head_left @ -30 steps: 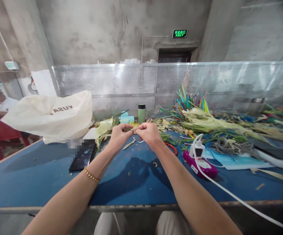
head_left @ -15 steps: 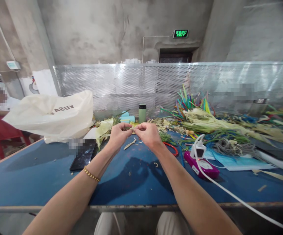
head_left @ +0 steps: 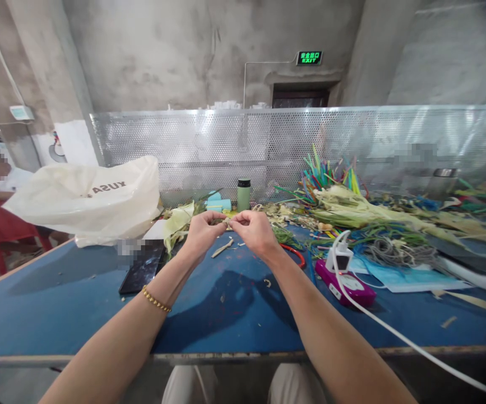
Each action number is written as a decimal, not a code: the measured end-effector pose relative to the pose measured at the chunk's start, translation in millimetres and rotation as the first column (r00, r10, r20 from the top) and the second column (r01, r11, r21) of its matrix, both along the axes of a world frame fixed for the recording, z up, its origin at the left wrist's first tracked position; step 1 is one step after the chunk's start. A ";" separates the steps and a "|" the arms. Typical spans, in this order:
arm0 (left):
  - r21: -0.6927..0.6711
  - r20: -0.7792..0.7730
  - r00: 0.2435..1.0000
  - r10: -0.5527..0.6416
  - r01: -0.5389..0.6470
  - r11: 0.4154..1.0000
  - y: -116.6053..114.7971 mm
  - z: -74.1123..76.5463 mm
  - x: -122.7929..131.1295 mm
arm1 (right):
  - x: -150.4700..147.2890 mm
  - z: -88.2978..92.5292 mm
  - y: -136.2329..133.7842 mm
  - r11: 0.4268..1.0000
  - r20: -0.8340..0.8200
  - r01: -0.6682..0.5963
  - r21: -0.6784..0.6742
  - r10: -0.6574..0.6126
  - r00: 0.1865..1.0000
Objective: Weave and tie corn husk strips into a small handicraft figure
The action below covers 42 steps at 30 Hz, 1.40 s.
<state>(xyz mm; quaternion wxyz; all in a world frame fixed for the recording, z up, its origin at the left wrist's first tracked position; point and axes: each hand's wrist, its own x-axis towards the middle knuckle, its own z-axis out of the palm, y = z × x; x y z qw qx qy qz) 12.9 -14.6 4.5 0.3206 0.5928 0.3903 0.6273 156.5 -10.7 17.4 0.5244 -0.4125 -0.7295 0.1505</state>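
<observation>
My left hand [head_left: 203, 233] and my right hand [head_left: 254, 231] meet above the middle of the blue table [head_left: 112, 331]. Thumb and forefinger of each are pinched together, with the tips almost touching. Between them is something small and pale that I cannot make out. Below the fingers lies a pale strip of dried husk [head_left: 222, 248] among small scraps. Crumpled pale green husk [head_left: 177, 221] sits just left of my left hand. Behind both hands stands a green bottle with a black lid [head_left: 243, 196]. Near my right wrist a red ring-shaped handle [head_left: 296, 253] shows in part.
To the left are a white plastic bag [head_left: 87, 196] and a dark tablet [head_left: 142, 269]. On the right a purple power strip [head_left: 346, 283] carries a charger and white cable. Corn husks [head_left: 352, 205], coloured pipe cleaners [head_left: 327, 174] and wire coils [head_left: 398, 249] cover the right back. A person sits far left.
Both hands hold nearly the same pinch at the same place. The whole view has shifted very slightly.
</observation>
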 end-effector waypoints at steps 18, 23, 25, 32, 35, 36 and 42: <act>0.039 -0.181 0.981 -0.066 0.074 0.996 2.6 -1.3 -5.3 | 1.3 -3.6 1.8 0.995 0.105 -0.049 0.088 0.039 0.994; 0.078 -0.299 0.951 -0.074 0.102 0.992 4.1 -2.9 -6.6 | 3.7 -4.4 3.1 0.986 0.230 -0.079 0.147 0.044 0.972; 0.067 -0.324 0.942 -0.084 0.112 0.991 3.6 -2.6 -6.3 | 4.5 -5.0 4.5 0.985 0.240 -0.073 0.155 0.034 0.970; -0.040 -0.311 0.925 -0.218 0.216 0.976 -6.6 3.2 -4.6 | 8.9 -1.7 8.5 0.980 0.118 -0.121 0.159 0.103 0.988; -0.098 -0.241 0.918 -0.315 0.300 0.949 -10.6 6.0 -5.4 | 10.3 -1.3 9.3 0.980 0.032 -0.178 0.093 0.176 0.984; -0.122 -0.197 0.913 -0.357 0.338 0.933 -11.6 7.2 -5.9 | 10.5 -1.3 9.0 0.976 -0.001 -0.206 0.065 0.206 0.978; -0.233 0.113 0.811 -0.573 0.583 0.779 -14.6 11.6 -8.9 | 8.5 0.0 3.5 0.938 -0.170 -0.339 -0.067 0.324 0.931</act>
